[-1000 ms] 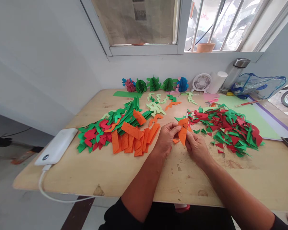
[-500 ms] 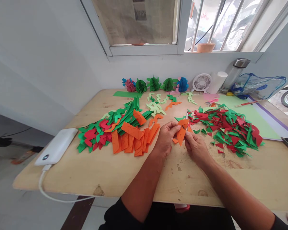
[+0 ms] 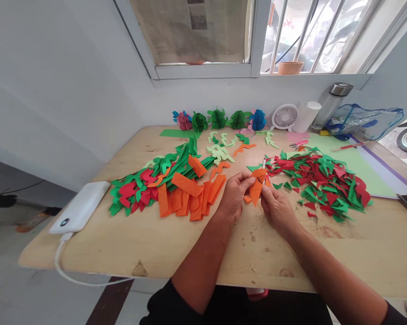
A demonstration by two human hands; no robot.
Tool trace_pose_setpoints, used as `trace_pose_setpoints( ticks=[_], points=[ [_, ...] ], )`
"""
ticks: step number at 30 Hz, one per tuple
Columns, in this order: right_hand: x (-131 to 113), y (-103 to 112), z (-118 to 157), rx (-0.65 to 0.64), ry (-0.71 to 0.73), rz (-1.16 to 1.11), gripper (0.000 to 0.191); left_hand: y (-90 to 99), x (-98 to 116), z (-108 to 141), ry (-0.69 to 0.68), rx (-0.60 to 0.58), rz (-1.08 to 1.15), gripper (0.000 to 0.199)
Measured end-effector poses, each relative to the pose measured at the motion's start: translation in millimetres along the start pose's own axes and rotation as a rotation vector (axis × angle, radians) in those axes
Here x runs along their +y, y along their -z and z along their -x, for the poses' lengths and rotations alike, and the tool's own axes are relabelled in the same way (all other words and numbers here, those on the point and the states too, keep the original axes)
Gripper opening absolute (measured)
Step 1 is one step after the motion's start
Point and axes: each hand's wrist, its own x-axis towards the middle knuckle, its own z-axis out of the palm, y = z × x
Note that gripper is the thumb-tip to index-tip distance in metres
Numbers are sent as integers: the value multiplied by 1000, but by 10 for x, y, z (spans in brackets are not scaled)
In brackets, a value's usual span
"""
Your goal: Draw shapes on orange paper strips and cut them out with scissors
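Note:
An orange paper piece (image 3: 256, 192) with a split in its upper part is pinched between the thumb and fingers of my left hand (image 3: 235, 194). My right hand (image 3: 277, 207) is closed at the paper's right edge, its thumb by the split; what lies inside its fingers is hidden. Just beyond the paper a slim grey-white object (image 3: 264, 163) points up, too small to name. Left of my hands lie several folded orange paper strips (image 3: 186, 198) with drawn lines. Behind them are folded green strips (image 3: 183, 169) and cut red and green shapes (image 3: 136, 189).
A heap of red and green paper scraps (image 3: 325, 180) spreads to the right. Honeycomb paper figures (image 3: 219, 119), a small fan (image 3: 285, 117) and a bottle (image 3: 334, 106) stand along the wall. Pink scissors (image 3: 298, 143) lie behind the scraps. A white power bank (image 3: 80, 207) sits at the left edge.

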Motion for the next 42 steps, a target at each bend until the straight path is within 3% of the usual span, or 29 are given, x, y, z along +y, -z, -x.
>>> trace_pose_setpoints(
  ticks=[42],
  points=[
    [18,6,-12,-15,32,9,55,-2,-12,-4,-6,-18,-11,23]
  ],
)
